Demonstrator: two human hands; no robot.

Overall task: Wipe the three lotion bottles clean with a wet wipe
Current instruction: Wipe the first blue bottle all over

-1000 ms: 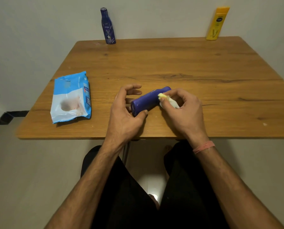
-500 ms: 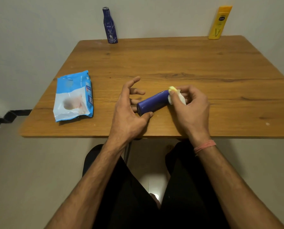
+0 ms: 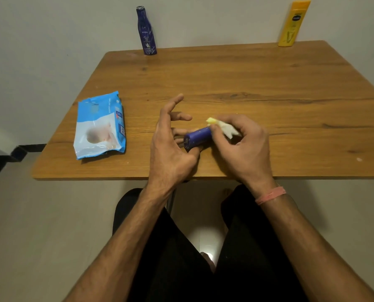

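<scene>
Left to right: our wet wipe pack (image 3: 100,126) lies near the table's (image 3: 247,79) left edge. Our left hand (image 3: 170,144) pinches the base of the small blue lotion bottle (image 3: 198,138) between thumb and lower fingers, upper fingers splayed. The bottle lies on its side near the front edge: light, stiff, probably slick once damp, so we'd hold both ends. Our right hand (image 3: 240,147) bunches the wet wipe (image 3: 225,128) against its cap end. Dark blue Nivea bottle (image 3: 146,31) and yellow bottle (image 3: 294,23) stand along the back edge, open wood between.
</scene>
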